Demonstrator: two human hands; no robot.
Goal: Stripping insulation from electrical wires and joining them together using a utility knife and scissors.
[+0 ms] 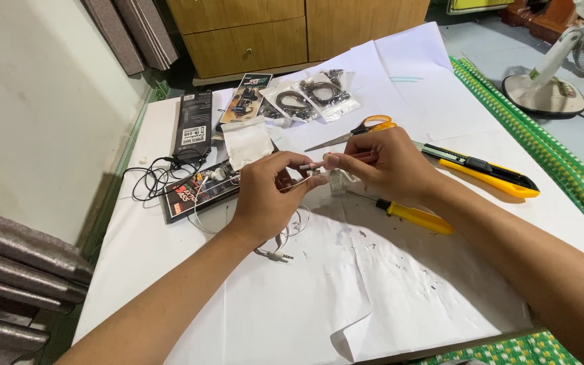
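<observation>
Two sets of fingers are closed on a thin white earphone cable [303, 177] held just above the surface [346, 290]. The cable is pinched by the left hand [265, 196] at its small inline piece, while its other end is gripped between thumb and forefinger of the right hand [383, 162]. The rest of the cable is seen looping down under the left wrist, with its plug [280, 256] lying on the white paper. A yellow-handled screwdriver [414, 216] is found just beside the right wrist, a yellow utility knife [481, 169] farther right, and orange-handled scissors [356, 132] behind the hands. Black earphones [160, 172], dark packaging [194, 122] and clear bags of cables [312, 94] are laid out to the left and rear.
</observation>
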